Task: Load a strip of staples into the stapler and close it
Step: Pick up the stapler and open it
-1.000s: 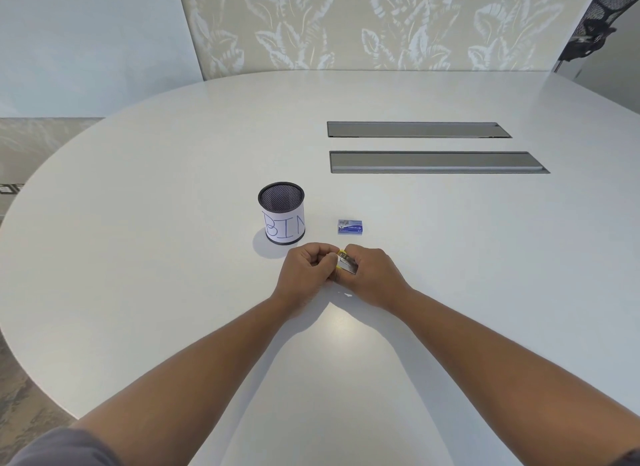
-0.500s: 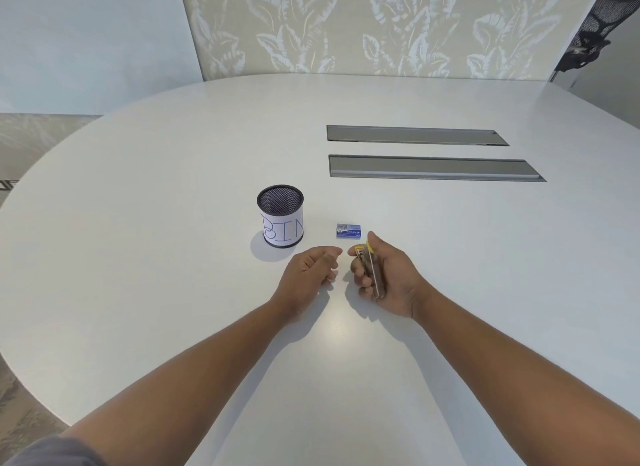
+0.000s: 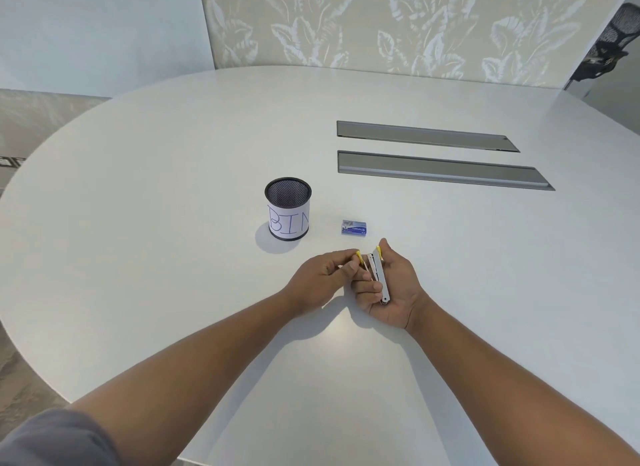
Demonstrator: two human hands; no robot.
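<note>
Nearest the camera, two bare forearms reach in from 7 and 5 o'clock and meet just above the middle of the white worktop (image 3: pixel 173 257). The right hand (image 3: pixel 391 289) is curled around a small stapler (image 3: pixel 378 275), its fingers clamped on the metal body, which points toward 12 o'clock. The stapler is hinged open: one yellow-tipped arm lies against the right palm, and the other swings out toward 10 o'clock, where the left hand (image 3: pixel 325 275) pinches its yellow tip between thumb and forefinger. So the opening step looks done or nearly done. Whether the magazine channel already holds staples is too small to tell, and no strip shows in either hand.

Just beyond the hands, at 12 o'clock, a small blue staple box (image 3: pixel 354 227) lies flat and appears closed, which suggests the strip has yet to be taken out. To its left, at 11 o'clock, stands a black mesh cup (image 3: pixel 288 209) with a paper label reading BIN. Farther back, two grey cable hatches (image 3: pixel 440 169) sit flush in the surface.

Left, by my judgement: fetch a strip, seat it in the channel, and fold the stapler shut.
</note>
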